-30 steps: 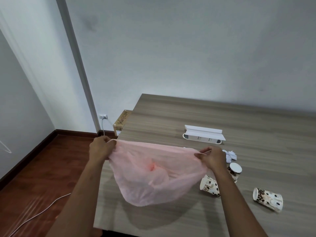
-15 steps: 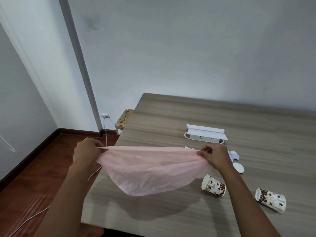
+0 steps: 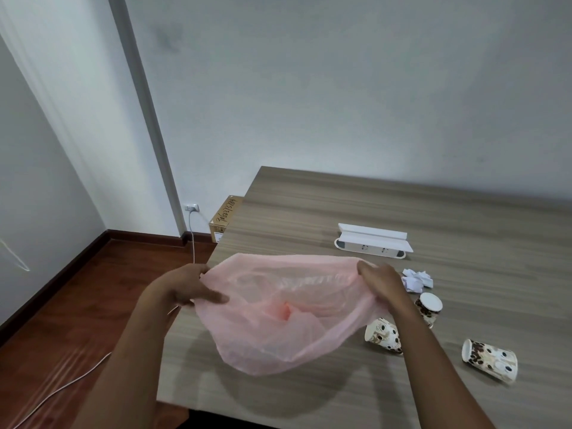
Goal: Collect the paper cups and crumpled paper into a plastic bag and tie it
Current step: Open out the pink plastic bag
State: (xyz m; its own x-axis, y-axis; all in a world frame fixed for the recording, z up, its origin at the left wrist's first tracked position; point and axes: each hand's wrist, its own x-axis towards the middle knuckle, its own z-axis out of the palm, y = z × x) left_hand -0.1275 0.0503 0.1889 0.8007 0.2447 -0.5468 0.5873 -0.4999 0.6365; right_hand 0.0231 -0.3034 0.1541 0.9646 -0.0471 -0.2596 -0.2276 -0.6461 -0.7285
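Plastic bag (image 3: 288, 317), pink and thin, is held above the near left part of the table (image 3: 309, 205), its mouth pulled apart and facing up toward the camera. One side of the rim is pinched by the left hand (image 3: 185, 289), thumb over the film and fingers curled beneath; the opposite side is gripped by the right hand (image 3: 380, 286), fingers curled round the gathered edge. The bag appears empty, though a darker pink fold is seen inside. Just beside the right hand, crumpled paper (image 3: 416, 278) lies on the wood, with an upright paper cup (image 3: 429, 308) near it and two toppled cups (image 3: 383, 335) (image 3: 490, 363) closer to the near edge. A white power strip (image 3: 371, 244) sits farther back.

The opening step is judged nearly done. For it to be done well, the mouth should be kept wide by the left hand alone, so the right can be freed for gathering; the rim is best lowered close to the cups, since so light a film may collapse shut.
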